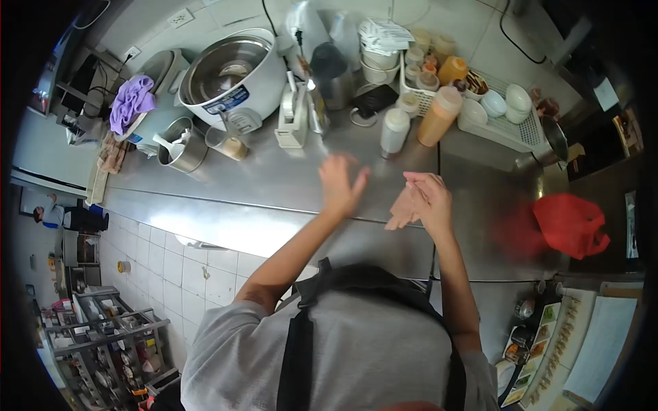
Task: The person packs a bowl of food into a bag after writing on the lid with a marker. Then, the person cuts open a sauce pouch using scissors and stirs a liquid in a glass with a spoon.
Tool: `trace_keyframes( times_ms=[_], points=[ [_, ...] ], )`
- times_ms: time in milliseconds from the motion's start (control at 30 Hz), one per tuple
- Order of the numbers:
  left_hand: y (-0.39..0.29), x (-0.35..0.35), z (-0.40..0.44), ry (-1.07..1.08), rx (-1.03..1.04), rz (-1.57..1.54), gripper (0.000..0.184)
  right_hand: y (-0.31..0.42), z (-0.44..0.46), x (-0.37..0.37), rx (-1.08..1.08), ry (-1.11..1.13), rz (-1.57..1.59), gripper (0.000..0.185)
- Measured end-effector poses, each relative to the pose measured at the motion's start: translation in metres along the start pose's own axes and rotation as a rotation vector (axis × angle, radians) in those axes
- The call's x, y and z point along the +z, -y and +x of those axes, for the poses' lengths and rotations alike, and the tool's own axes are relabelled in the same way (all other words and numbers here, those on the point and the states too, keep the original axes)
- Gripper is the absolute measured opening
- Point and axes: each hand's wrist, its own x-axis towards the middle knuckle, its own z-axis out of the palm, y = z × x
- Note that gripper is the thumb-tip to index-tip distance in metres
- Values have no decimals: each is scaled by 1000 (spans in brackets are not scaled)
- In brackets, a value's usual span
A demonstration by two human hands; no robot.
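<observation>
Above the steel counter (267, 181), my left hand (341, 183) is raised with its fingers apart and nothing in it, a little blurred. To its right, my right hand (430, 198) holds a pinkish cloth (406, 209) that hangs down on its left side over the counter. Just beyond the hands stand a white-capped clear bottle (395, 132) and a taller bottle of orange sauce (440, 116), both upright. A white tape dispenser (293, 116) is beyond my left hand.
A large rice cooker (236, 82), a metal cup (184, 145) and a glass (227, 144) stand at the left. Bowls fill a white rack (504, 127) at the back right. A red plastic bag (571, 225) lies at the right. A person (68, 214) is far left.
</observation>
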Motion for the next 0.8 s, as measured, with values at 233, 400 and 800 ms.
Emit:
trace_keyframes(
  times_ms=[233,400,800],
  points=[
    [74,-45,138,-269,-117,23,38,62,70,108,-215,81,175,20],
    [109,-77,145,-43,17,68,22,101,138,130,-189,-72,163,31],
    [104,-159,144,220,100,-236,15,128,171,150,-230,418,-69,27]
  ],
)
